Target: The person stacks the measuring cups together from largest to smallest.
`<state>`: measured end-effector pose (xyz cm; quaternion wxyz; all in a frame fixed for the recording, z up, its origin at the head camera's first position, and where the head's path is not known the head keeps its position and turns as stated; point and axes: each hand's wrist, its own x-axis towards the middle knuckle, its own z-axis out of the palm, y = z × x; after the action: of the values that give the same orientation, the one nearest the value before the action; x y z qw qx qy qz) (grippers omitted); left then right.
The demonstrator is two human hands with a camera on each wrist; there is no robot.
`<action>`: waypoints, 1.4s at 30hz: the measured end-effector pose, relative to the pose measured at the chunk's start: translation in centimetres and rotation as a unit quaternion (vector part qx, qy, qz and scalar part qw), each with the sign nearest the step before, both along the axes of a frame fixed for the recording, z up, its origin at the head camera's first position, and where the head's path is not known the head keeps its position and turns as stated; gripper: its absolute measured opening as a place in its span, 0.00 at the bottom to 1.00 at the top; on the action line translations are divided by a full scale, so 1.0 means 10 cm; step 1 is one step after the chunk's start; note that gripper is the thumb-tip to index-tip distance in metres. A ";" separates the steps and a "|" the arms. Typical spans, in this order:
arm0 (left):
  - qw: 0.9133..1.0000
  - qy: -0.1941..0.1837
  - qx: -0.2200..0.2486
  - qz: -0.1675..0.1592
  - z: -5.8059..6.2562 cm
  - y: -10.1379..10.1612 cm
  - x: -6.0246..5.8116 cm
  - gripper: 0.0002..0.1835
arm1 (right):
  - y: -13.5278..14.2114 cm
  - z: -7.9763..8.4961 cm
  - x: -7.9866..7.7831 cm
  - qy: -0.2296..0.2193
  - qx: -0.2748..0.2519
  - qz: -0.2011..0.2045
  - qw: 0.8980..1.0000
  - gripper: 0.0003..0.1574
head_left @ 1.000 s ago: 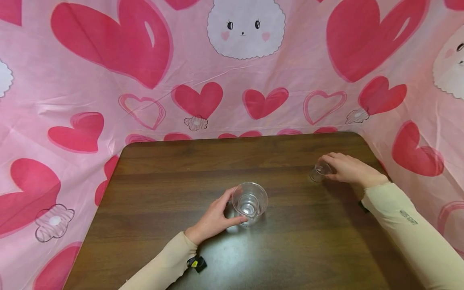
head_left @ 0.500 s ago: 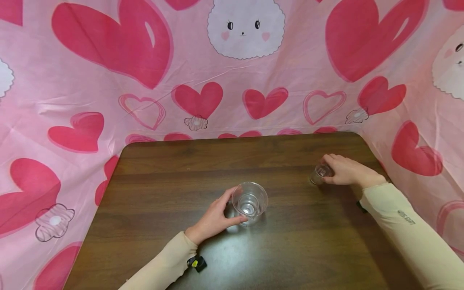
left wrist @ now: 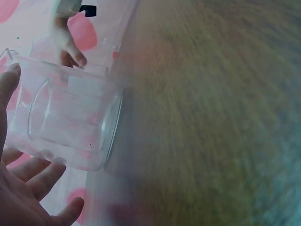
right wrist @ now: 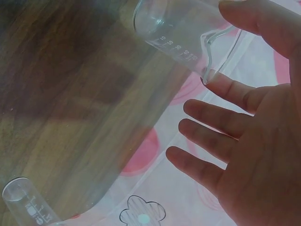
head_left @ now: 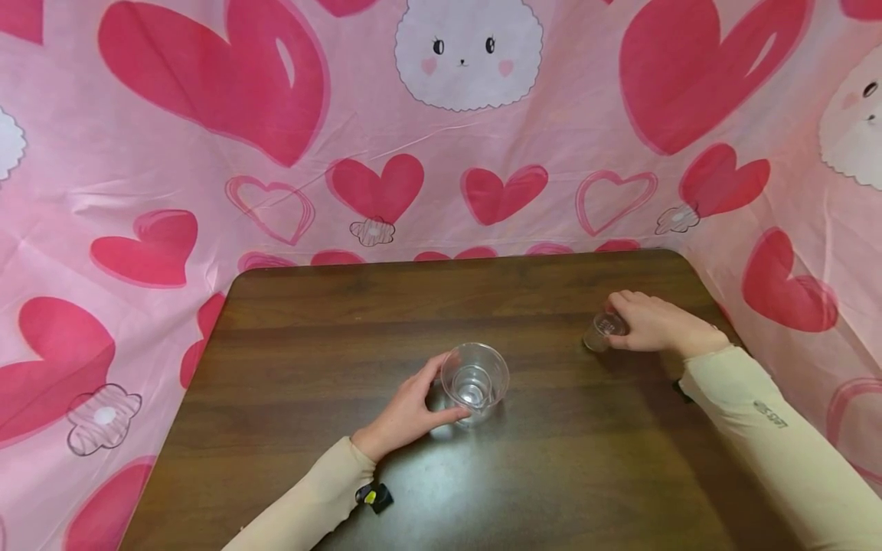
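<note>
In the head view my left hand (head_left: 412, 402) holds a large clear beaker (head_left: 505, 383) upright on the table, thumb at the near side and fingers at the far side. A ring shows inside its wall. In the left wrist view, the fingertips meet the lower wall of this beaker (left wrist: 70, 155). At the right of the table my right hand (head_left: 658, 325) pinches a small clear beaker (head_left: 598, 335) near its rim between thumb and index finger. Its spout and white scale marks face the right wrist camera, and the other fingers are spread off the glass.
Another small marked glass vessel (right wrist: 21, 195) stands at the lower left of the right wrist view; the head view does not show it. The brown wooden table (head_left: 331, 321) meets a pink curtain (head_left: 441, 138) with hearts along its back and sides.
My right hand has shifted slightly left and toward me with the small beaker, whose scale marks now show more clearly. The left hand and large beaker have stayed in place.
</note>
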<state>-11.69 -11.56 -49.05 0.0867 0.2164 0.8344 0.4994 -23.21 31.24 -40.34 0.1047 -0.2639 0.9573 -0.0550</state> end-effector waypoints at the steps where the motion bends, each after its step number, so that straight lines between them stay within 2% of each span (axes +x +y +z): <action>1: 1.000 0.000 0.000 -0.001 0.00 0.00 0.00 0.48 | -0.01 0.01 0.00 0.002 0.002 0.002 1.000 0.27; 29: 1.000 0.003 -0.001 0.005 -0.03 0.01 0.02 0.47 | -0.25 0.14 0.21 0.053 0.005 0.044 0.998 0.25; 42: 1.000 0.008 -0.003 0.007 -0.04 0.00 0.01 0.46 | -0.37 0.20 0.29 0.057 -0.005 0.058 0.997 0.26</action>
<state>-11.55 -11.51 -49.45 0.0774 0.2146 0.8381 0.4955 -20.32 27.50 -38.39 0.0515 -0.3223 0.9445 -0.0381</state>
